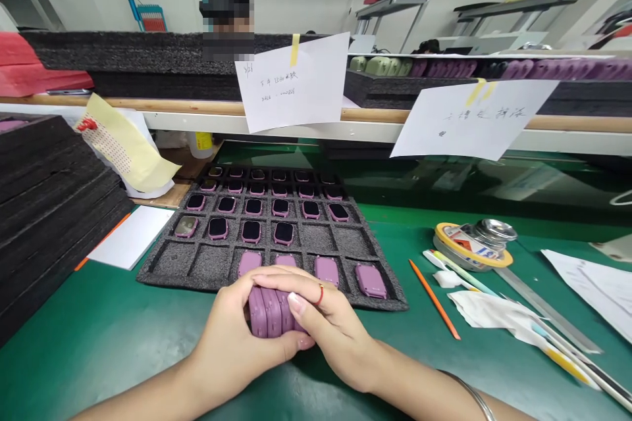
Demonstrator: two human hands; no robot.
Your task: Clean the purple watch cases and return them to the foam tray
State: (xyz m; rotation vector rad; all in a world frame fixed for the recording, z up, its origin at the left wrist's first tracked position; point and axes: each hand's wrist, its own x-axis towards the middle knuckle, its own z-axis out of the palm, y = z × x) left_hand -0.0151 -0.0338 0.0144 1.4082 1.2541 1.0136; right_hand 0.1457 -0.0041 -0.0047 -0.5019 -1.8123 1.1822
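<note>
Between my two hands is a row of several purple watch cases (273,313), pressed side by side just above the green table. My left hand (237,335) wraps round the row from the left, its thumb underneath. From the right, my right hand (330,329) closes over the same cases, with a ring on one finger. Behind them lies a black foam tray (316,237). Its back rows hold purple watches with dark screens, such as one watch (284,233). Several purple cases, including a case (371,280), lie in the front row, partly hidden by my fingers.
Stacked black foam (54,204) stands at the left beside white paper (131,237). To the right are an orange stick (434,299), tape rolls (469,247), a white cloth (494,309) and a metal ruler (548,309). A shelf (370,130) crosses behind; a person sits beyond.
</note>
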